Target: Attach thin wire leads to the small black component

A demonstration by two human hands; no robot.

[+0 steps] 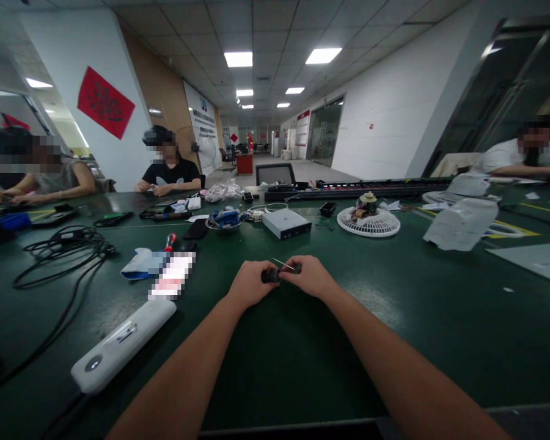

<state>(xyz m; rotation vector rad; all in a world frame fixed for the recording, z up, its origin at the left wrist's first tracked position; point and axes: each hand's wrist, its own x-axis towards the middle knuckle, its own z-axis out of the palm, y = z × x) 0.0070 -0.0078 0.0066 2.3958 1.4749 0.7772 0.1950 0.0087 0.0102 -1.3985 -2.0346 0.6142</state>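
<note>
- The left hand [250, 284] and right hand [309, 276] meet low over the middle of the desk [275, 366], fingers [294, 267] curled closed, both gripping a small black cylindrical part [270, 275].
- A thin metal pin [284, 264] angles out above the part, beside the right hand.
- Nearest, to the left, lie a red-handled screwdriver [168, 242] and a white plastic device [119, 345].
- Farther off stand a silver box [286, 223] and a white fan grille [369, 224].
</note>
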